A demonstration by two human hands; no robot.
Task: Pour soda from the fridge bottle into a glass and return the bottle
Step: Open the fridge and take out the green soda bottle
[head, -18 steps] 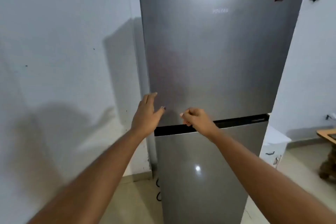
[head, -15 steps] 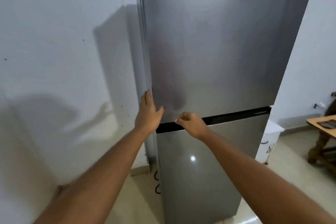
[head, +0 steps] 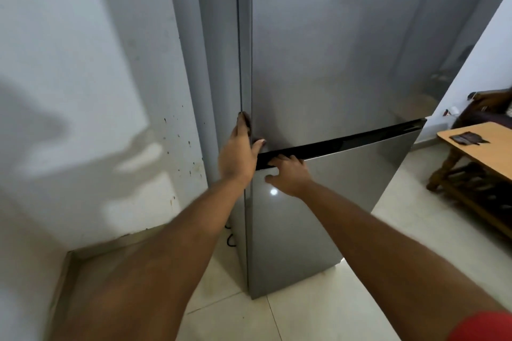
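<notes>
A tall grey two-door fridge [head: 332, 63] fills the middle of the head view, both doors closed. My left hand [head: 239, 152] is wrapped around the left edge of the upper door, fingers on its side and thumb on the front. My right hand [head: 289, 174] has its fingers hooked into the black gap [head: 360, 140] between the upper and lower doors, with the thumb on the lower door [head: 318, 216]. No bottle or glass is in view.
A white wall [head: 83, 91] stands close on the left, its skirting meeting a pale tiled floor [head: 304, 313]. A black cable [head: 230, 238] lies by the fridge's left foot. A wooden table [head: 484, 147] with dark items stands at the right.
The view has dropped and closed in on the fridge. My left hand slid onto the upper door's left edge. My right hand uncurled and its fingers went into the gap between the doors.
</notes>
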